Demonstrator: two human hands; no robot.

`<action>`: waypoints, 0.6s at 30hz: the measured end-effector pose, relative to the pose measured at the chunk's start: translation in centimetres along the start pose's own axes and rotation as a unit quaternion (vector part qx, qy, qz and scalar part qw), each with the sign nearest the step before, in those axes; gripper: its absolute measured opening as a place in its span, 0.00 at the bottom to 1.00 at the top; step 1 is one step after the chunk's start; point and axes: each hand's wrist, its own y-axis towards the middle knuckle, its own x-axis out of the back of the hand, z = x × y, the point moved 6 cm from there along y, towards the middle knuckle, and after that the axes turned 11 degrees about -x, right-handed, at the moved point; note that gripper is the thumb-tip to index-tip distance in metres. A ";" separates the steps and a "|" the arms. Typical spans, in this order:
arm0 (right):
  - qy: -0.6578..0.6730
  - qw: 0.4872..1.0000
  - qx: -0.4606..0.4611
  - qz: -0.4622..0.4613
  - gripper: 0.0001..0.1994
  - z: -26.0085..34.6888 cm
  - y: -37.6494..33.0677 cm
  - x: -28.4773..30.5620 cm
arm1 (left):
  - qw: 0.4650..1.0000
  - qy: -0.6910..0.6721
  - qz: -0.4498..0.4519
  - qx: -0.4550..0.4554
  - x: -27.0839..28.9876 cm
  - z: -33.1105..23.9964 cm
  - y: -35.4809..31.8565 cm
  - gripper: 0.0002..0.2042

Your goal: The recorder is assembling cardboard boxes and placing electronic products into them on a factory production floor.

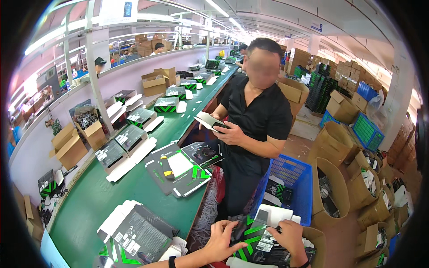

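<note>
At the lower middle, a black-and-green printed carton point(257, 239) with white flaps lies in front of me. My right hand point(289, 239) grips its upper right part, near a white flap point(272, 215). By the carton's left edge is my left hand point(220, 241), its thumb and fingers spread apart, the thumb reaching over the printed face. More cartons lie beneath, partly hidden by my hands. To the left, a pile of black, green and white cartons point(140, 236) rests on the green bench point(85, 210).
A co-worker in black point(257, 107) holds a small open carton point(210, 121) across from me. Flattened cartons point(178, 185) carry a yellow-and-black tool point(167, 169). A blue crate point(297, 172) stands ahead of my right hand; large cardboard boxes point(333, 178) crowd the right.
</note>
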 end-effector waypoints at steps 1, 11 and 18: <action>0.010 1.000 -0.015 0.002 0.25 0.0 -0.1 0.0 | 0.995 -0.079 0.026 0.046 -0.9 0.6 -0.3 0.43; 0.227 0.958 0.147 -0.097 0.13 9.2 -1.1 0.7 | 0.907 -0.373 0.063 0.182 -4.6 0.6 -2.3 0.22; 0.217 0.942 -0.079 -0.242 0.08 2.3 -1.2 1.0 | 0.880 -0.364 0.024 0.304 -4.4 3.2 -2.8 0.22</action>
